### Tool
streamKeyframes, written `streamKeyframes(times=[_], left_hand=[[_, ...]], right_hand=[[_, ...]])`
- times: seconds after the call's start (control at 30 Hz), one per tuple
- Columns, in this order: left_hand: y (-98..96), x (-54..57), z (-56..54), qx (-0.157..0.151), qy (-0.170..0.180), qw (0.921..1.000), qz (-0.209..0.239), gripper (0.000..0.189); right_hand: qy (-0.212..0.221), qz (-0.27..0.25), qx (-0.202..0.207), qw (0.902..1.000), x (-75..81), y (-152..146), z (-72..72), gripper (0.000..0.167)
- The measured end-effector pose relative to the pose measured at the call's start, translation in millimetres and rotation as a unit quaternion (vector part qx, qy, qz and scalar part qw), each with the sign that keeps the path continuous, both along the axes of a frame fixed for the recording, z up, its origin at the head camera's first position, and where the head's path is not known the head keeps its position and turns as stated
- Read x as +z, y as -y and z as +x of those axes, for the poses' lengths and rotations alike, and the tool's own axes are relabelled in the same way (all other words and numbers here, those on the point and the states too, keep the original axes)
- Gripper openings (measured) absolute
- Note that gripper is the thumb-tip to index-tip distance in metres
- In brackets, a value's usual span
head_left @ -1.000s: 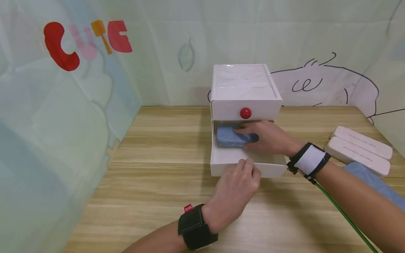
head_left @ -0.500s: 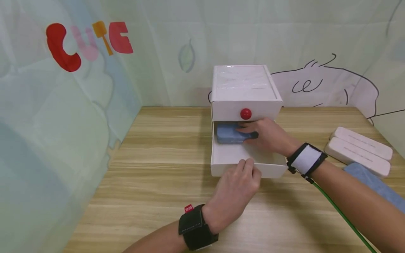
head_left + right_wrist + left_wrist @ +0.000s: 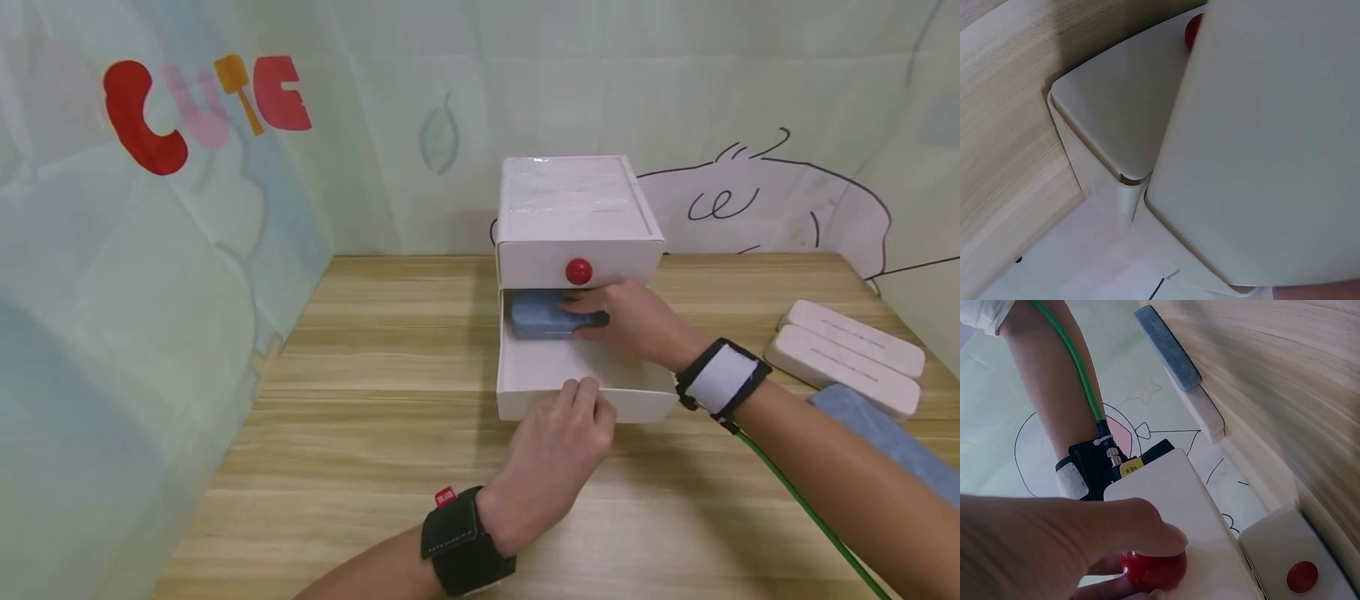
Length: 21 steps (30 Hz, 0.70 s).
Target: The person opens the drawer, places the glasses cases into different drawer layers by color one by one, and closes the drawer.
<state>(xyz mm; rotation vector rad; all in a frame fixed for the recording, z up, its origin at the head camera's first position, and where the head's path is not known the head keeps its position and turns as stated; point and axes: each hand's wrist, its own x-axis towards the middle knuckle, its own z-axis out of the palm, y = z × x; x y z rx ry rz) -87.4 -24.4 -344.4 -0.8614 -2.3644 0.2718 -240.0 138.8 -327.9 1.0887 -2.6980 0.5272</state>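
Note:
A small white two-drawer cabinet (image 3: pixel 573 196) stands on the table with its lower drawer (image 3: pixel 641 407) pulled out. My left hand (image 3: pixel 553 458) pinches that drawer's red knob (image 3: pixel 1155 572) between thumb and fingers, as the left wrist view shows. Inside the drawer, toward the back left, lies a blue rounded case (image 3: pixel 534 315). Reaching in from the right, my right hand (image 3: pixel 639 323) grips the case's right end, thumb in front; its other fingers are partly hidden. White drawer fronts fill most of the right wrist view, with only a sliver of skin at its bottom edge.
The upper drawer is closed, its red knob (image 3: pixel 578 271) facing forward. On the right lie two pinkish-white cases (image 3: pixel 847 367) side by side and another blue case (image 3: pixel 877 433), partly behind the right forearm. A green cable (image 3: pixel 810 508) runs along that arm. Printed cloth hangs behind the table.
The right hand has pushed the blue case slightly farther back in the drawer, then stayed nearly still. The left hand and the drawer have kept their place.

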Motion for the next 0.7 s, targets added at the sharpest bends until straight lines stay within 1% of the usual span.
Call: streamKeyframes(times=[0.13, 0.27, 0.37, 0.57, 0.63, 0.7], left_hand=[[0.3, -0.3, -0.1, 0.003, -0.010, 0.9999, 0.002, 0.014], [0.7, -0.2, -0.4, 0.008, -0.011, 0.9999, -0.001, 0.014], [1.0, -0.4, -0.5, 0.009, -0.012, 0.9999, -0.004, 0.013], [1.1, -0.1, -0.8, 0.005, -0.010, 0.9999, -0.006, 0.012], [0.7, 0.2, -0.9, 0.002, -0.008, 1.0000, -0.003, 0.012], [0.4, -0.1, -0.9, -0.001, -0.006, 1.0000, 0.000, 0.012]], right_hand=[[0.013, -0.027, 0.005, 0.9995, 1.7, -2, 2.9, 0.049], [0.021, -0.042, 0.003, 0.9989, 4.0, -7, 8.2, 0.043], [0.028, -0.050, -0.013, 0.9983, 7.1, -13, 14.6, 0.037], [0.050, -0.080, -0.063, 0.9936, 16.1, -33, 32.1, 0.026], [0.047, -0.092, -0.078, 0.9916, 17.6, -42, 39.8, 0.026], [0.032, -0.105, -0.087, 0.9902, 17.3, -52, 47.4, 0.026]])
